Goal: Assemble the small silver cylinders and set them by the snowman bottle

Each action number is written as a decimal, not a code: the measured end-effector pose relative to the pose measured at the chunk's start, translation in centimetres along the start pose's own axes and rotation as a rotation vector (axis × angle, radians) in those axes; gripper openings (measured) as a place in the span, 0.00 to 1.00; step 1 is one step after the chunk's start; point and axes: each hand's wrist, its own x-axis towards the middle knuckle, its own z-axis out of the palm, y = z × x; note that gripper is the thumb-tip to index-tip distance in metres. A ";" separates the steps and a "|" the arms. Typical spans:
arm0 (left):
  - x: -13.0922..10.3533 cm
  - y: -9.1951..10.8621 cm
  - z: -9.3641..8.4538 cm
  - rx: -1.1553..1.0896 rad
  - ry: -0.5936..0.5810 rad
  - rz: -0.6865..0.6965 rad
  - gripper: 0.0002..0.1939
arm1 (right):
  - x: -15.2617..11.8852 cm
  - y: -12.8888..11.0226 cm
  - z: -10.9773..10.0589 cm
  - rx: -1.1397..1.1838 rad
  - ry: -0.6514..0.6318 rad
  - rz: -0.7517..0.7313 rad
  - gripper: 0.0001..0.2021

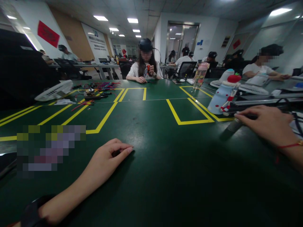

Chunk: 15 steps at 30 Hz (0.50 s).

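Observation:
My left hand (107, 159) rests palm down on the green table (165, 164), fingers loosely curled, with nothing in it. My right hand (265, 124) lies at the right edge of the view, its fingers closed over a dark cylindrical object (233, 126) whose grey end sticks out toward the left on the table top. A red string circles my right wrist. A dark band sits on my left wrist at the bottom left.
Yellow tape lines (189, 121) mark boxes on the table. A pale blue figure-shaped bottle with a red cap (222, 97) stands near my right hand, a clear bottle (200, 75) behind it. A white fan (55, 90) and coloured wires (99, 90) lie far left. A person (144, 63) sits opposite, others behind.

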 end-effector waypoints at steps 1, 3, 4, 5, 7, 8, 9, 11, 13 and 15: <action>0.0 0.0 0.0 0.001 -0.001 0.002 0.16 | 0.0 1.3 0.4 -0.020 -0.062 0.114 0.25; 0.0 0.0 0.0 0.004 -0.007 0.003 0.17 | 0.1 3.0 1.4 -0.014 -0.154 0.304 0.26; -0.1 0.0 0.0 0.008 -0.011 0.002 0.17 | 0.1 3.4 1.9 -0.003 -0.175 0.350 0.26; -0.1 -0.1 0.0 0.011 -0.015 -0.003 0.17 | 0.2 3.7 2.2 0.006 -0.179 0.360 0.26; -0.1 -0.1 0.0 0.015 -0.018 -0.012 0.17 | 0.3 3.7 2.6 0.007 -0.169 0.316 0.26; -0.1 -0.1 0.0 0.015 -0.018 -0.014 0.17 | 0.3 3.7 2.6 0.003 -0.154 0.301 0.25; -0.1 -0.1 0.0 0.014 -0.017 -0.015 0.17 | 0.3 3.7 2.5 0.004 -0.136 0.291 0.25; -0.1 0.0 0.0 0.012 -0.017 -0.013 0.17 | 0.2 3.6 2.3 0.012 -0.100 0.282 0.24; -0.1 0.0 0.0 0.016 -0.016 -0.014 0.16 | 0.1 3.7 2.0 0.020 -0.078 0.274 0.25; -0.2 0.1 -0.1 0.021 -0.016 -0.014 0.17 | 0.1 3.8 1.9 0.027 -0.086 0.278 0.25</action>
